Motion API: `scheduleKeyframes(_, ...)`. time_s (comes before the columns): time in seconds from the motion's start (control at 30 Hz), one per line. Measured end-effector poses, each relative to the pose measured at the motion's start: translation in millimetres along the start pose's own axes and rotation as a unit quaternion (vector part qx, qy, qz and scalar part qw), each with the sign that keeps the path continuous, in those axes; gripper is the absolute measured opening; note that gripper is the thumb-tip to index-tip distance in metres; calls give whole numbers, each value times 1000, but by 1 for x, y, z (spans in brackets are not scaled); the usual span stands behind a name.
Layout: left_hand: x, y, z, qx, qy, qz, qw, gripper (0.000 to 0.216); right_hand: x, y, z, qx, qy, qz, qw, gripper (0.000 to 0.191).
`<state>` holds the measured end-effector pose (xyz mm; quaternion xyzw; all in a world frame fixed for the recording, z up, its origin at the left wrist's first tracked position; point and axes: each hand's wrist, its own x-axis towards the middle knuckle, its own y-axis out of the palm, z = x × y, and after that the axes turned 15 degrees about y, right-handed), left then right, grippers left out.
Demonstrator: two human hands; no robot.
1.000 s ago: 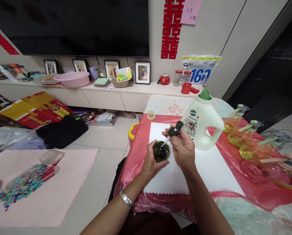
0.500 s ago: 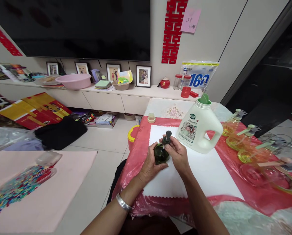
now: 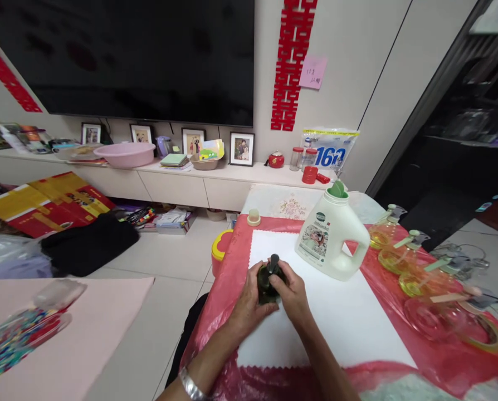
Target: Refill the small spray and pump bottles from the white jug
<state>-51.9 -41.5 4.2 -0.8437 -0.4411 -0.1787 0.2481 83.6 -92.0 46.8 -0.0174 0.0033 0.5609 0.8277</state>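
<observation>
My left hand [image 3: 249, 296] is wrapped round a small dark green pump bottle [image 3: 266, 289] above the white sheet [image 3: 336, 323]. On the bottle's neck, the fingers of my right hand [image 3: 294, 292] grip its black pump head [image 3: 274, 262]. Fingers partly cover both the bottle and the pump, so how far the head is seated cannot be made out. Just beyond my hands stands a large pale green detergent jug [image 3: 316, 245] with a green spout in its uncovered mouth. A pale cap [image 3: 253, 218] lies near the sheet's far left corner.
Several pump bottles with yellow liquid [image 3: 380, 236] line the red-covered table's right side, near a pink clear one [image 3: 422, 320] and a tape roll [image 3: 489, 334]. Left stands a pink-topped table [image 3: 107, 334] with colourful small pieces [image 3: 15, 334]. A red-and-yellow stool [image 3: 219, 250] is beside the red table.
The black pump head has come down onto the green bottle's neck, and my right hand has closed in around it. The camera view has tilted slightly upward.
</observation>
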Motion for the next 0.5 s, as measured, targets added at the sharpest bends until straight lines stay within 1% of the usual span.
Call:
scheduleKeyframes(0.07,-1,2,-1,-8,-9,-16,1000,91,-2,3,0,-11,-15,-13,1000,45)
scheduleKeyframes(0.17,-6,7,-3,-7,-47,-39,998,88,-6,3,1,-24,-37,-29,999,43)
scheduleKeyframes(0.3,-14,19,-7,0,-64,-62,996,91,-17,-9,-4,-41,-63,-36,997,39)
scheduleKeyframes(0.4,-18,29,-11,13,-65,-70,995,85,-23,-18,-20,-45,-75,-35,996,42)
scheduleKeyframes(0.5,-18,39,-18,28,-55,-84,995,74,-23,-17,-43,13,-65,-96,993,46)
